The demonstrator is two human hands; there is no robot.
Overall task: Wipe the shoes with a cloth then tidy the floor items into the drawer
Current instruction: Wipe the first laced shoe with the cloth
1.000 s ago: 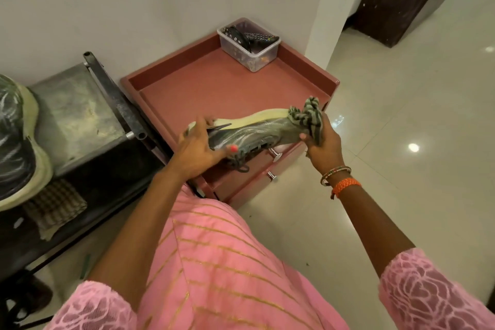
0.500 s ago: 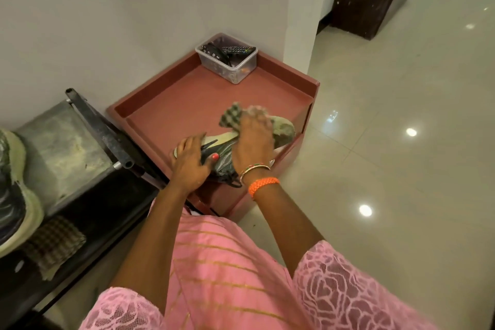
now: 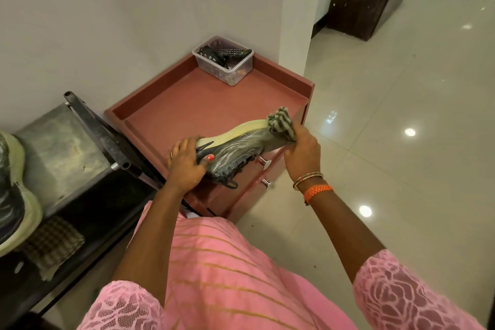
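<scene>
Glossy pale floor tiles spread to the right of both hands. Under the hands stands a reddish-brown drawer cabinet with a raised rim; two small metal knobs show on its front, between the wrists. To the left of the left hand there is a dark metal shoe rack, and a second grey shoe with a cream sole lies on it at the far left. Beyond the hands, at the back corner of the cabinet, sits a clear plastic box with remote controls inside. The left hand grips the heel of a grey sports shoe with a cream sole, held on its side over the front edge of the cabinet. The right hand clenches a green striped cloth against the toe of the shoe.
</scene>
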